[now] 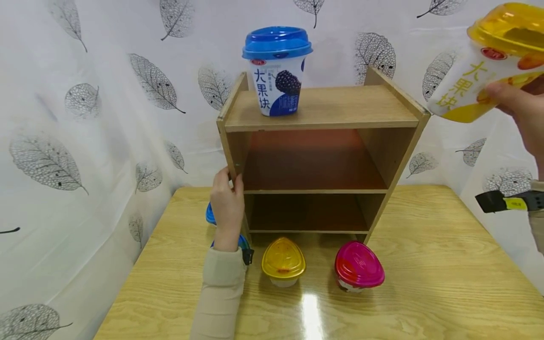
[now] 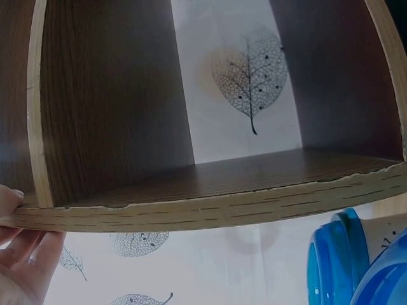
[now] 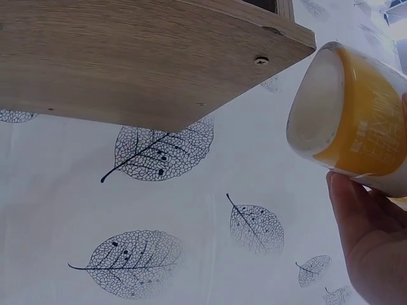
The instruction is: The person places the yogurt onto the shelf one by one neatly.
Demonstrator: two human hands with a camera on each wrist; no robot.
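Note:
My left hand (image 1: 228, 198) grips the left side panel of a small wooden shelf (image 1: 318, 123); in the left wrist view its fingers (image 2: 35, 257) wrap the panel's front edge. High at the right, my right hand (image 1: 520, 106) holds a yogurt cup (image 1: 463, 89) with a yellow lid, tilted, close to the shelf's upper right corner. The right wrist view shows the cup's pale bottom (image 3: 316, 101) and the thumb side of the hand below it. On the shelf's top board stands an upright blue-lidded yogurt cup (image 1: 278, 71).
Before the shelf on the wooden table (image 1: 433, 293) stand a yellow-lidded cup (image 1: 283, 259) and a pink-lidded cup (image 1: 358, 265). Blue-lidded cups (image 2: 337, 260) sit left of the shelf, partly hidden by my left arm. A leaf-patterned curtain (image 1: 102, 141) hangs behind.

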